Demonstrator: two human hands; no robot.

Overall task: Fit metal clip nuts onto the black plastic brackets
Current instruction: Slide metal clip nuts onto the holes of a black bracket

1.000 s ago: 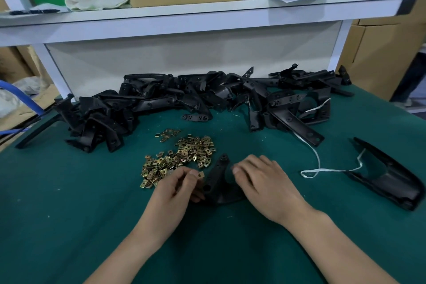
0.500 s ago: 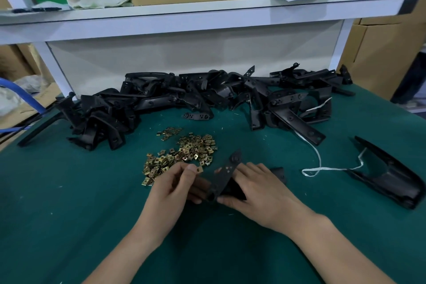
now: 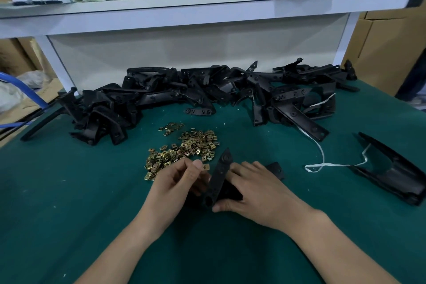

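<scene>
Black brackets (image 3: 207, 92); brassy, perhaps gold clip nuts (image 3: 184, 150); green mat (image 3: 69, 191).

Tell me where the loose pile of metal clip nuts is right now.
The clip nuts lie on the green table at centre, just beyond the left hand, in front of the bracket heap.

The bracket (image 3: 220, 176), flat under both hands a second ago, now stands tilted on edge, its tip raised toward the nuts (image 3: 184, 147); the right hand (image 3: 255, 191) grips it, the left hand (image 3: 177, 182) lifts a nut (image 3: 205, 166) beside it

No legible text, label or number anywhere.
</scene>
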